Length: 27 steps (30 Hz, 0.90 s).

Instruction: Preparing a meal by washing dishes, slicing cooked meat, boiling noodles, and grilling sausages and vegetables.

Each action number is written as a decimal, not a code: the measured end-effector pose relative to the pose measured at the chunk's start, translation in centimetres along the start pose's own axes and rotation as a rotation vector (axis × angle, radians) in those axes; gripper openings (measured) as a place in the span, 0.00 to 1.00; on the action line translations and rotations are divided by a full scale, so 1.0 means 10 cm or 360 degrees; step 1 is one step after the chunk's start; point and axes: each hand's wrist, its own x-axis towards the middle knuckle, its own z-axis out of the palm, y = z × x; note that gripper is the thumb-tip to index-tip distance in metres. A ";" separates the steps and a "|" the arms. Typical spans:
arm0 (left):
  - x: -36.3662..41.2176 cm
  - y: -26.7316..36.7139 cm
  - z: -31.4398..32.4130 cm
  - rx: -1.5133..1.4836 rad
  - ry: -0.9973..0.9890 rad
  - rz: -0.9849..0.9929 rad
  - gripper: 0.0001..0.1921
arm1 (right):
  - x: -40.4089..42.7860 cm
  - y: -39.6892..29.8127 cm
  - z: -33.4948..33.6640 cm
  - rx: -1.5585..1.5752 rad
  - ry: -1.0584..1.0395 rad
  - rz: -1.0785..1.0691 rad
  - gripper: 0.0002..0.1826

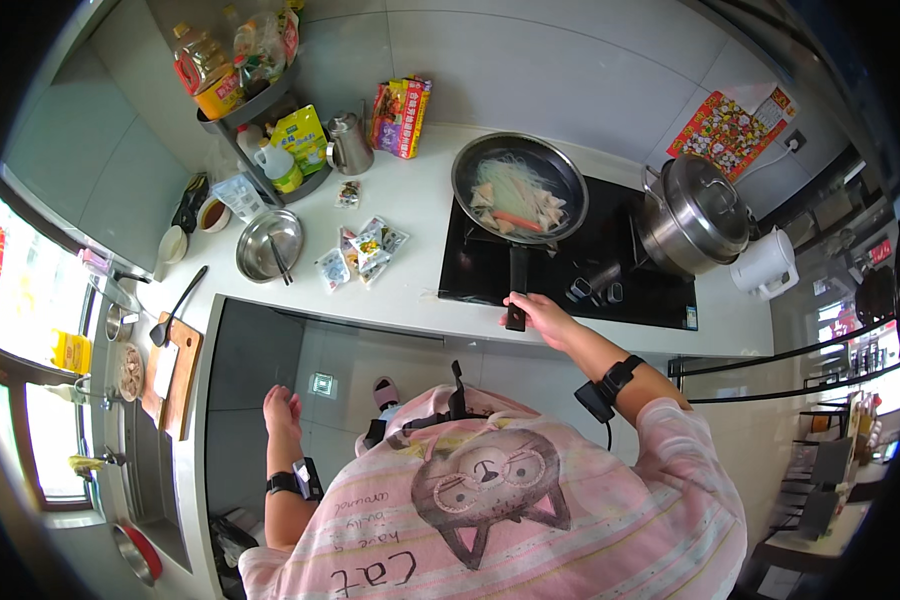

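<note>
My right hand (540,315) grips the black handle of a frying pan (521,240) on the left part of the black cooktop (487,274). Noodles (514,184), a sausage (517,220) and pale cut pieces lie in liquid in the pan. My left hand (282,412) hangs over the floor, holding nothing, its fingers slightly bent. Left of the cooktop lie several small sachets (371,246). Beside them is a steel bowl (255,255) with black utensils (279,259) resting in it.
A lidded steel pot (694,217) stands at the cooktop's right, beside a white electric kettle (766,262). A corner rack (251,112) holds bottles. At left, a cleaver (166,369) and black spatula (166,328) lie on a cutting board (187,360), near the sink (150,465).
</note>
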 end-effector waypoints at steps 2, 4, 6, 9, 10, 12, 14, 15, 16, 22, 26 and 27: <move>-0.02 -0.02 0.00 -0.0010 0.0007 -0.0004 0.21 | 0.02 0.04 -0.05 0.0003 -0.0011 -0.0001 0.20; -0.02 -0.03 -0.01 -0.0019 0.0013 -0.0008 0.21 | 0.06 0.08 -0.09 0.0007 -0.0021 -0.0002 0.20; -0.02 -0.04 -0.04 -0.0016 0.0019 -0.0016 0.21 | 0.08 0.09 -0.10 -0.0054 -0.0001 -0.0006 0.20; -0.01 -0.04 -0.06 -0.0025 0.0019 -0.0019 0.21 | 0.11 0.11 -0.11 -0.0090 0.0015 -0.0028 0.20; -0.01 -0.05 -0.06 -0.0025 0.0020 -0.0020 0.21 | 0.12 0.12 -0.11 -0.0090 0.0014 -0.0028 0.20; -0.01 -0.05 -0.06 -0.0026 0.0019 -0.0025 0.21 | 0.12 0.11 -0.11 -0.0145 -0.0001 -0.0035 0.21; -0.01 -0.05 -0.06 -0.0026 0.0025 -0.0028 0.21 | 0.10 0.08 -0.07 -0.0138 -0.0016 -0.0038 0.21; -0.01 -0.06 -0.07 -0.0025 0.0032 -0.0030 0.21 | 0.09 0.06 -0.06 -0.0132 -0.0032 -0.0041 0.22; -0.01 -0.07 -0.07 -0.0025 0.0034 -0.0032 0.21 | 0.11 0.07 -0.07 -0.0132 -0.0033 -0.0038 0.22; -0.05 -0.05 -0.03 -0.0024 0.0005 -0.0024 0.22 | 0.16 0.10 -0.12 -0.0146 0.0047 0.0058 0.23; -0.04 -0.05 -0.01 0.0001 0.0002 -0.0009 0.21 | 0.16 0.11 -0.14 -0.0112 0.0026 0.0050 0.22; -0.04 -0.05 0.01 0.0002 0.0008 -0.0010 0.21 | 0.16 0.11 -0.15 -0.0113 0.0032 0.0043 0.22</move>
